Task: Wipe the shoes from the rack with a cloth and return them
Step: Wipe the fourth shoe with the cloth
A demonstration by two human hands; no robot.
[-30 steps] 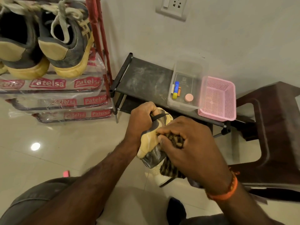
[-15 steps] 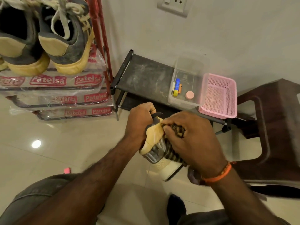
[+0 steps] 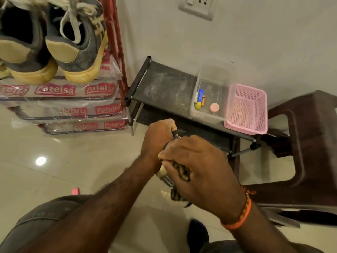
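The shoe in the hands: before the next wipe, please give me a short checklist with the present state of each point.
1. Left hand grips the shoe: ok.
2. Right hand holds the cloth against the shoe: ok.
3. Shoe is lifted off the floor: ok.
4. Shoe surface is already clean: cannot tell, the hands cover most of it.
5. Free place on the red rack for its return: cannot tell, only the two shoes on the shelf show.
6. Low black shelf beside the clear box has free space: ok.
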